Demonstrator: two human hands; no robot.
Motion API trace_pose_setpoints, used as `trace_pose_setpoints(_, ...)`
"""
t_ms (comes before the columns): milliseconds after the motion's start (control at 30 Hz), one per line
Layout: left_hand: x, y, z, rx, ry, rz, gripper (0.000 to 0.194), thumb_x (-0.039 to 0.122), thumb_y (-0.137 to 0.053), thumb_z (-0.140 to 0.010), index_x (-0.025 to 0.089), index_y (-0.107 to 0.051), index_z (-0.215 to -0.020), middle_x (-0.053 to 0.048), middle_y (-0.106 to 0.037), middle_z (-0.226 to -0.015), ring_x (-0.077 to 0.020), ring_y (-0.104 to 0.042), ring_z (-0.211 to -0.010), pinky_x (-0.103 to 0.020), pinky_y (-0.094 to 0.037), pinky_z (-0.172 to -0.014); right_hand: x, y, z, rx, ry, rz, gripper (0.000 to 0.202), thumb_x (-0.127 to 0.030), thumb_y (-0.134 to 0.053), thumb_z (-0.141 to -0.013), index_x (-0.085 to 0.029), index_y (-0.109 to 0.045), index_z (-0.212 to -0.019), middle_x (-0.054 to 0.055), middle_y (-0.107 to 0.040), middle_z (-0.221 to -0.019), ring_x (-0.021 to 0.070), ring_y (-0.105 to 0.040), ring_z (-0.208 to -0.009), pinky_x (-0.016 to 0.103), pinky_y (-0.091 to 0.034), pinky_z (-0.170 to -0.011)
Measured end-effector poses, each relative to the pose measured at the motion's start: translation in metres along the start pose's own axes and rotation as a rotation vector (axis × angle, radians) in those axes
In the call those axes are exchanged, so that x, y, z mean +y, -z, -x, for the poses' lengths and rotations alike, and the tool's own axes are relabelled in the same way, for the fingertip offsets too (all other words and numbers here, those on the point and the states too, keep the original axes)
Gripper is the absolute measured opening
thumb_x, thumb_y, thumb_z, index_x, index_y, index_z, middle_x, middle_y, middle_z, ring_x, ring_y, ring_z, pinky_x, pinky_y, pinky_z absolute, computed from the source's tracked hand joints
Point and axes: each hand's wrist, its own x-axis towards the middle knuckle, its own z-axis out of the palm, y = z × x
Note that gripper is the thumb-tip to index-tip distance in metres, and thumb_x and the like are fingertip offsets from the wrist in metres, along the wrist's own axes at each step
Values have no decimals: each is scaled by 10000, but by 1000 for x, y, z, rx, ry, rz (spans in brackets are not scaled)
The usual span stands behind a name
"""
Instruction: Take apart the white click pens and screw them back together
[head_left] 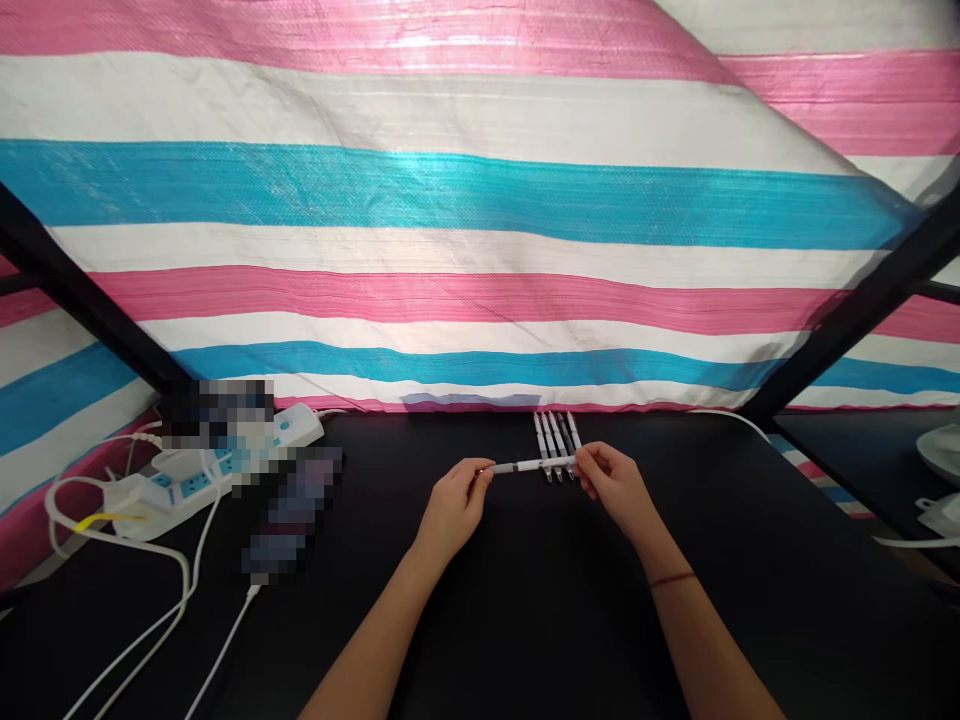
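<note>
A white pen [529, 465] with a dark band is held level between my two hands, above the black table. My left hand [459, 500] pinches its left end between thumb and fingers. At the other end, my right hand [609, 480] grips it with closed fingertips. Just behind the held pen, several white pens [551, 435] lie side by side in a row, pointing away from me. The held pen crosses in front of their near parts and hides some of them.
On the left lie a white power strip [300, 428] with plugs, loose white cables [187, 580], and a blurred dark device [292, 515] with a cable. A striped sheet [480, 200] hangs behind the black table [495, 620]. Black frame bars [847, 310] slant at both sides.
</note>
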Motion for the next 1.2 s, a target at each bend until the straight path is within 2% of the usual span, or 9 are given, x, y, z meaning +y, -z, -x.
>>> trace_pose_setpoints(100, 1, 3, -1, -1, 16, 12, 282, 333, -375, -934, 190, -616, -895, -18, -616, -765, -151, -581, -707, -247, -432, -685, 2, 0, -1, 5, 26, -71, 317, -483, -632, -779, -174, -575, -812, 5, -579, -646, 103, -486, -503, 206, -397, -422)
trace_pose_setpoints(233, -1, 7, -4, 42, 69, 19, 349, 368, -356, -932, 188, -599, -757, 0, -552, -666, -148, -545, -644, -249, -409, -643, 4, 3, -4, 57, 49, -115, 298, -456, -648, -773, -174, -574, -830, -4, -573, -633, 97, -478, -489, 207, -395, -410)
trace_pose_setpoints(333, -8, 8, -6, 99, 152, 102, 311, 391, -394, -912, 191, -630, -876, -3, -566, -698, -148, -545, -650, -245, -408, -615, 7, 9, -7, 149, 57, -154, 311, -440, -679, -745, -166, -588, -859, 15, -609, -661, 101, -491, -491, 222, -412, -421)
trace_pose_setpoints(433, -17, 6, -8, 152, 249, 285, 315, 420, -453, -879, 190, -633, -997, -10, -583, -747, -132, -532, -622, -235, -411, -570, 8, 13, -9, 203, 26, -195, 349, -415, -717, -705, -148, -621, -907, 49, -652, -724, 99, -493, -493, 235, -416, -431)
trace_pose_setpoints(567, -23, 2, -11, 226, 357, 573, 384, 457, -551, -813, 173, -638, -1057, -26, -602, -799, -103, -505, -576, -220, -410, -517, 8, 14, -9, 222, -23, -228, 387, -401, -742, -670, -129, -650, -930, 77, -676, -768, 92, -477, -484, 234, -389, -418)
trace_pose_setpoints(700, -23, 0, -12, 273, 396, 702, 417, 458, -601, -780, 156, -649, -1064, -47, -615, -835, -92, -508, -580, -214, -418, -512, 8, 13, -9, 223, -20, -216, 394, -409, -739, -671, -125, -657, -931, 78, -675, -774, 89, -467, -475, 236, -381, -415)
trace_pose_setpoints(833, -22, 1, -12, 291, 387, 699, 394, 464, -591, -790, 160, -655, -1033, -45, -624, -828, -88, -517, -586, -205, -424, -514, 9, 14, -9, 221, 11, -180, 347, -440, -685, -737, -137, -653, -904, 46, -645, -713, 86, -465, -460, 230, -371, -409)
trace_pose_setpoints(1033, -18, 3, -13, 259, 375, 625, 411, 453, -610, -767, 159, -636, -1053, -57, -650, -878, -115, -560, -625, -232, -465, -559, 6, 13, -7, 202, 19, -150, 351, -486, -611, -800, -151, -597, -694, 4, -562, -593, 79, -454, -436, 212, -363, -386)
trace_pose_setpoints(1200, -18, 4, -13, 245, 382, 586, 433, 450, -623, -756, 145, -619, -1064, -59, -645, -878, -122, -575, -644, -238, -479, -577, 8, 13, -8, 237, -17, -220, 370, -479, -707, -704, -154, -636, -866, 45, -642, -687, 135, -552, -538, 247, -478, -444)
